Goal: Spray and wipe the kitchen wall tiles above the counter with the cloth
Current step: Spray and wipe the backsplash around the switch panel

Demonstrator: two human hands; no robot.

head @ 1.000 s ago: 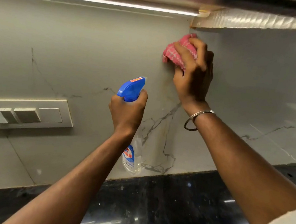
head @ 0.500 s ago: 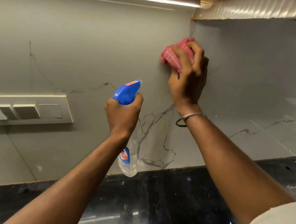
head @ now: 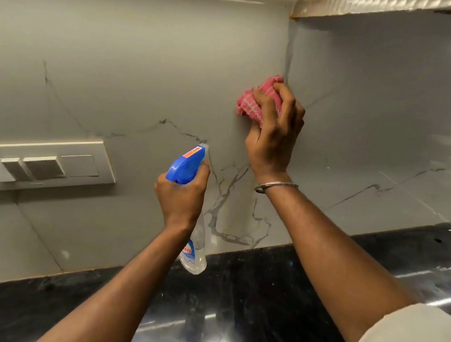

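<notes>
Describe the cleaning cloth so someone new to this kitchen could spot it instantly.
Find the corner of the grey marble-veined wall tiles above the glossy black counter. At that corner the right hand grips a bunched pink cloth with thin white stripes against the wall. Nothing else here is pink.

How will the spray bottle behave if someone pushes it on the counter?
The spray bottle looks mostly empty through its clear body, so probably light. Tall and narrow under a bulky blue trigger head, it would likely tip easily.
</notes>
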